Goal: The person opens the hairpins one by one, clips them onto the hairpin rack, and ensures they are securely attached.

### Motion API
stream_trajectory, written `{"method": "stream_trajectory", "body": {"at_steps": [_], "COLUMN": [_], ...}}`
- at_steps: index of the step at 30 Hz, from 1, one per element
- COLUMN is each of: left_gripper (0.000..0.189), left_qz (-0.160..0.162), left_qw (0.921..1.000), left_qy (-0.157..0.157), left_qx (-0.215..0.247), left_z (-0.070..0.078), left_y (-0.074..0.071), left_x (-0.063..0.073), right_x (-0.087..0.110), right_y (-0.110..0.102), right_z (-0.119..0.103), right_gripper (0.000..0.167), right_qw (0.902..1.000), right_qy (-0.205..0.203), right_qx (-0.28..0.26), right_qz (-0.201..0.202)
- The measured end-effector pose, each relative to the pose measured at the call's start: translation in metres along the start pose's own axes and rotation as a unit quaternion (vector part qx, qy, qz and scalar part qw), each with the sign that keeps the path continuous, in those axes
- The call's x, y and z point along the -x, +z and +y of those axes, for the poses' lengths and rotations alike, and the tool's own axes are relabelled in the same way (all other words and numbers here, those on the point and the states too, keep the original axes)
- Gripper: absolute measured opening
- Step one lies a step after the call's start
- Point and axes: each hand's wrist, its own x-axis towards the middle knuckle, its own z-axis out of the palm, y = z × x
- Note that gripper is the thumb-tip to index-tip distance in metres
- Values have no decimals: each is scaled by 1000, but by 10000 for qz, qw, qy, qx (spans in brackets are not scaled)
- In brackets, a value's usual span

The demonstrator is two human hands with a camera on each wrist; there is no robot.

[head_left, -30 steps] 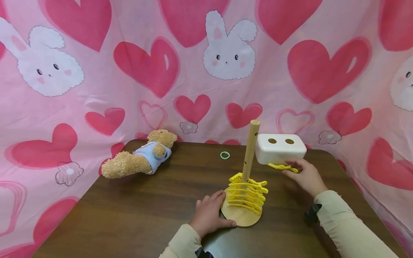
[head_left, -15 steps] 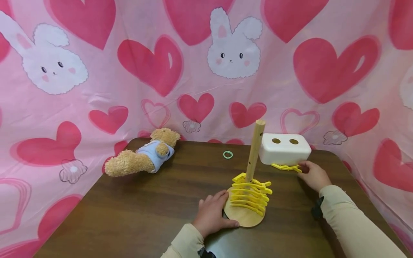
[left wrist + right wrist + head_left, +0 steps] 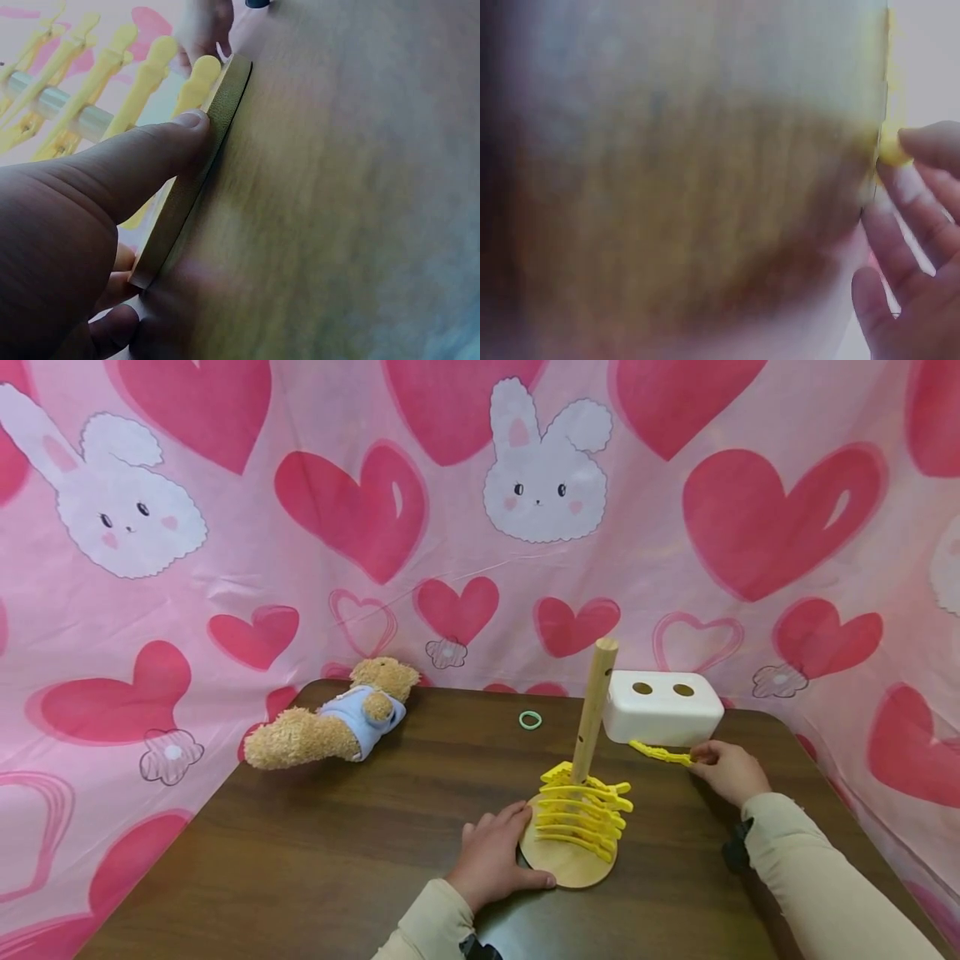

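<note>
A wooden stand [image 3: 567, 864] has a round base and an upright pole. Several yellow alligator hair clips [image 3: 577, 814] sit one above another around the pole's lower part. My left hand [image 3: 491, 856] grips the base's left edge, its thumb [image 3: 169, 142] on the rim in the left wrist view. By the white box, one more yellow hair clip [image 3: 660, 753] lies low at the tabletop. My right hand [image 3: 727, 770] pinches its right end between thumb and fingers. The right wrist view shows that clip's yellow end [image 3: 892, 146] at the fingertips, blurred.
A white box [image 3: 663, 710] with two round holes on top stands at the back right. A green ring [image 3: 530, 720] lies at the back middle. A teddy bear [image 3: 333, 722] in a blue top lies at the back left. A patterned cloth [image 3: 450, 510] hangs behind the table [image 3: 315, 852].
My right hand has reached the loose clip's right end and taken it in a pinch; the clip has turned slightly. My left hand has stayed on the base. The head view has shifted a little.
</note>
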Motion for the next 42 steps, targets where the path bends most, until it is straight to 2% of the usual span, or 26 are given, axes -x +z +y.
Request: {"method": "stream_trajectory", "body": {"at_steps": [7,13,19,23,28,34,38,42], "left_gripper": [104,104,104,105,105,105,104,104], "left_qz": [131,60,32,10,11,-17,-18,-1], "left_qw": [9998,9999,9999,10000,10000,10000,10000,10000], "left_qy": [138,108,87,55,44,43,43,53], "left_qx": [-73,-52,-39,-24,-53,-12,-13,-24], "left_z": [-2,-1,0,0,-1,-2,-1,-2], "left_y": [0,0,0,0,1,1,1,0], "left_x": [1,1,1,0,0,0,0,0], "right_x": [4,10,14,15,14,17,21,23], "right_y": [5,5,2,0,1,1,-1,-4], "right_z": [-1,-4,-4,-3,-2,-4,-5,-5], "right_gripper": [32,33,40,54,62,55,46,44], "right_qw": [9985,9968,9972,9975,9947,9946,9931,9896], "right_qy": [-353,-232,10,52,-194,-216,-8,247], "right_qx": [-418,-753,-718,-505,-354,-366,-833,-1192], "right_qz": [-6,-105,-185,-482,-942,-949,-827,-767]}}
